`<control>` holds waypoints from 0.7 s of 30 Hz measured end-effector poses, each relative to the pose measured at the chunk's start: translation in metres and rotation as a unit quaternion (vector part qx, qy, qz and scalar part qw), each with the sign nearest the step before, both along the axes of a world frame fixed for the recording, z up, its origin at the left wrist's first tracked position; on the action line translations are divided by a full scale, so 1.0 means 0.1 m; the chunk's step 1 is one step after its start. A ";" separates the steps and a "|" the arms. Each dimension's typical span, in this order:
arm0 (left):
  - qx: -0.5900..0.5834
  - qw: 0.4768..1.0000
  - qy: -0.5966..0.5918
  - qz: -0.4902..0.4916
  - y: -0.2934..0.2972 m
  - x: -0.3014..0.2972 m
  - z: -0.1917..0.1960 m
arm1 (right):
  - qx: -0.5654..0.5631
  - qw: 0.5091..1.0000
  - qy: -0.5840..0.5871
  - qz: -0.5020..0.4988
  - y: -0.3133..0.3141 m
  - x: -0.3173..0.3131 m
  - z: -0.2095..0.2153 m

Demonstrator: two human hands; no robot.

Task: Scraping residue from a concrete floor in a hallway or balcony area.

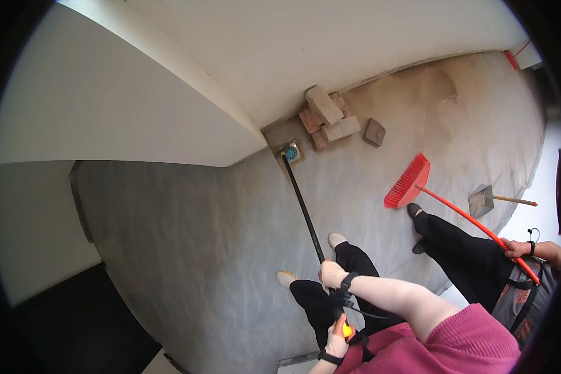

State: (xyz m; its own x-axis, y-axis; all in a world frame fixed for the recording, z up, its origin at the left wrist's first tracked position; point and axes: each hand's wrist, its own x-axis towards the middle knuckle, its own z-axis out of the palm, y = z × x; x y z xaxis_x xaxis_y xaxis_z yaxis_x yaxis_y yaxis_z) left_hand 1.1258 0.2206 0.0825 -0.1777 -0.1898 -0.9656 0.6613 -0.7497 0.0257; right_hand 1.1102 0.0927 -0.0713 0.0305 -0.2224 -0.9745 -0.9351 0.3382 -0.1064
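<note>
Concrete floor looks grey and mostly swept; a brown stain remains toward its far edge. Long black pole runs from both hands to the blue drain cover at the wall corner, tip on it. Right hand closed round the pole; left hand lower, gripping a yellow handle end. Bricks crowd just beside the drain. Another person's hand holds a red broom; dustpan near the right edge.

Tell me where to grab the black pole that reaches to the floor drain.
Grip the black pole at its near, raised end, from above, one hand over the other. Its far tip sits at the drain in the corner, so only the near end is within reach. The right hand wraps it; the left hand is lower.
</note>
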 end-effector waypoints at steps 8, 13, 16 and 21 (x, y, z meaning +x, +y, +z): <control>0.003 1.000 -0.023 -0.020 -0.08 0.05 0.15 | 0.010 0.993 -0.068 -0.093 -0.26 -0.03 0.39; -0.034 0.999 -0.039 -0.018 -0.18 0.05 0.26 | -0.067 0.985 -0.102 -0.124 -0.31 -0.07 0.61; -0.044 0.999 -0.023 -0.003 -0.14 0.04 0.25 | -0.078 0.983 -0.125 -0.113 -0.32 -0.08 0.65; -0.042 0.999 -0.010 -0.025 -0.29 0.20 0.21 | -0.016 0.987 -0.087 -0.135 -0.45 0.06 0.59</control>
